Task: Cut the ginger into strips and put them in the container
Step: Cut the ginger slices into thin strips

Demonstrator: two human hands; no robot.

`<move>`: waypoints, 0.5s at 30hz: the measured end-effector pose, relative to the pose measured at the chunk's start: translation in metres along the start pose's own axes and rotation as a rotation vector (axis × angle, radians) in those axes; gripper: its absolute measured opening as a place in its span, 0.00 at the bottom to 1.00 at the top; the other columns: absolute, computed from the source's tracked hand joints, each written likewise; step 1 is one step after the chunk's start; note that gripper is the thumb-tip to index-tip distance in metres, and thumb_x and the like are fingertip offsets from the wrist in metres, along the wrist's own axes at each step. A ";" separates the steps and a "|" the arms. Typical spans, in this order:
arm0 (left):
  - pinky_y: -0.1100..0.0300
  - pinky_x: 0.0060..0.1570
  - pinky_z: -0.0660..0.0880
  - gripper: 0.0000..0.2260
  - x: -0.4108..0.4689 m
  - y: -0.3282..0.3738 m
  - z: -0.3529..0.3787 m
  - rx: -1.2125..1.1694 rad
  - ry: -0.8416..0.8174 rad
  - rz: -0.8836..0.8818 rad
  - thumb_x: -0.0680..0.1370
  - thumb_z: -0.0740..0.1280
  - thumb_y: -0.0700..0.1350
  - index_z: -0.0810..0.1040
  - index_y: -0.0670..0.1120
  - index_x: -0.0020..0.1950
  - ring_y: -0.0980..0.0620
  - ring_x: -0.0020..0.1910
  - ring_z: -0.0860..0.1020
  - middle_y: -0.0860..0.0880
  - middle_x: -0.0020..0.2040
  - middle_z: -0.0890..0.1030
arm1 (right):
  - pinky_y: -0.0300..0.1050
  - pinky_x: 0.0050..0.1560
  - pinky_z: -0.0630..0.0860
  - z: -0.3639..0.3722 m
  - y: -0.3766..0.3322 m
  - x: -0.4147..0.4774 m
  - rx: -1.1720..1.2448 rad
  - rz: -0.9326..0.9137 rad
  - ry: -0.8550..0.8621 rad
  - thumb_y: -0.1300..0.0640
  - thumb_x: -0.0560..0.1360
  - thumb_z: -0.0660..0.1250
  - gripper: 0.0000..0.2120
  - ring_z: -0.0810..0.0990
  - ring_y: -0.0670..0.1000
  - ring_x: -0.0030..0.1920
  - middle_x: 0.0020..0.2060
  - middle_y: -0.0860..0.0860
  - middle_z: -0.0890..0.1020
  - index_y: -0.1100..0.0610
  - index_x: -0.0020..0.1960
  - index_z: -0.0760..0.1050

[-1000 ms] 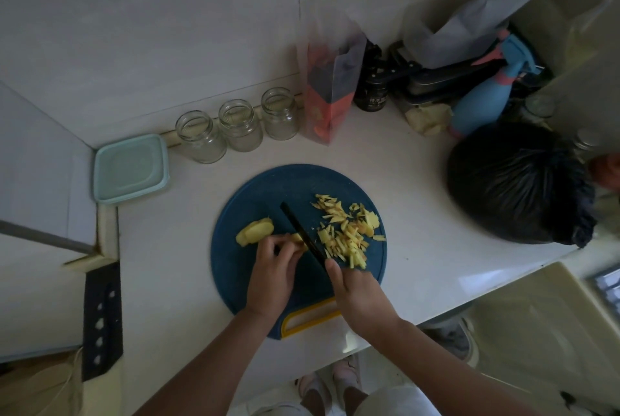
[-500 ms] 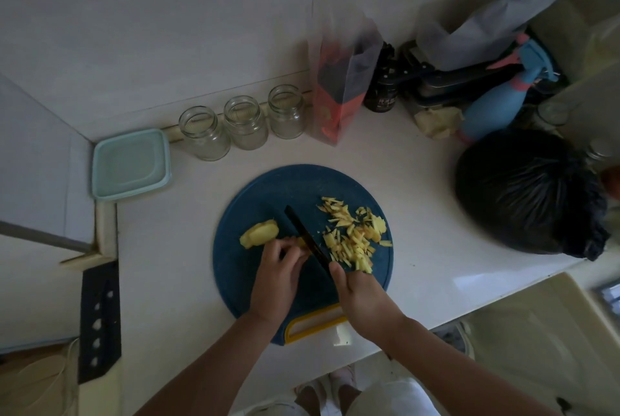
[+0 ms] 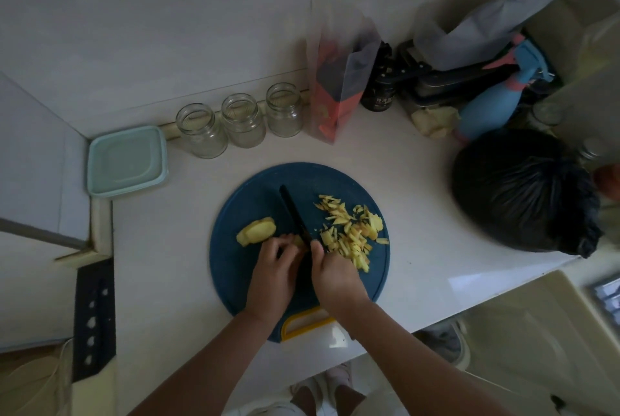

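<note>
A round dark blue cutting board (image 3: 241,268) with a yellow handle lies on the white counter. My right hand (image 3: 335,278) grips a black knife (image 3: 293,211), blade pointing away and down on the board. My left hand (image 3: 273,276) pins a small ginger slice (image 3: 298,241) against the blade; my fingers mostly hide it. A larger peeled ginger chunk (image 3: 256,231) lies just left of my left hand. A heap of cut ginger strips (image 3: 352,231) sits right of the blade. A pale green lidded container (image 3: 127,160) rests at the far left.
Three glass jars (image 3: 241,120) line the wall behind the board, with a plastic bag (image 3: 339,80) beside them. A black bag (image 3: 523,194) and a blue spray bottle (image 3: 486,107) crowd the right side. The counter's front edge runs just below the board.
My right hand and the knife have drawn back toward me, closer to my left hand. The ginger chunk and the strip heap stay in place.
</note>
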State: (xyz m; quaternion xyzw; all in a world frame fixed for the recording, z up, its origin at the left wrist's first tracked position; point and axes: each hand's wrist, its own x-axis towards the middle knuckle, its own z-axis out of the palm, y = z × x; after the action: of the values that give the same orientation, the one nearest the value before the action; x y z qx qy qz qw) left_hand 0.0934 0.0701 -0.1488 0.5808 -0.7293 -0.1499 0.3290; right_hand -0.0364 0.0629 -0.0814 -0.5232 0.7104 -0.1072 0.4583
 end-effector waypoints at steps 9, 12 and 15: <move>0.60 0.61 0.72 0.07 -0.005 0.002 -0.005 -0.045 -0.045 -0.048 0.80 0.60 0.47 0.74 0.51 0.57 0.51 0.61 0.73 0.45 0.55 0.73 | 0.47 0.34 0.72 -0.021 0.029 -0.014 0.148 0.032 -0.009 0.37 0.79 0.49 0.34 0.75 0.53 0.33 0.33 0.57 0.76 0.69 0.45 0.74; 0.62 0.63 0.69 0.09 -0.005 0.001 -0.004 -0.026 -0.037 -0.060 0.77 0.64 0.41 0.79 0.46 0.56 0.51 0.60 0.73 0.45 0.52 0.75 | 0.44 0.34 0.67 -0.025 0.030 -0.025 0.113 -0.039 -0.003 0.39 0.79 0.50 0.33 0.70 0.49 0.29 0.28 0.54 0.72 0.68 0.37 0.72; 0.66 0.64 0.66 0.10 -0.005 0.002 -0.004 0.034 -0.041 -0.070 0.74 0.69 0.36 0.80 0.43 0.54 0.53 0.59 0.73 0.46 0.52 0.75 | 0.42 0.30 0.61 -0.025 0.025 -0.031 0.048 -0.109 -0.014 0.40 0.80 0.50 0.29 0.64 0.45 0.24 0.24 0.51 0.67 0.59 0.30 0.64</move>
State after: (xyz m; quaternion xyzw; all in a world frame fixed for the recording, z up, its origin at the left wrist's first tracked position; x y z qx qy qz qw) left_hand 0.0950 0.0756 -0.1466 0.6084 -0.7175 -0.1609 0.2987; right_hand -0.0705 0.0916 -0.0666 -0.5508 0.6747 -0.1454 0.4693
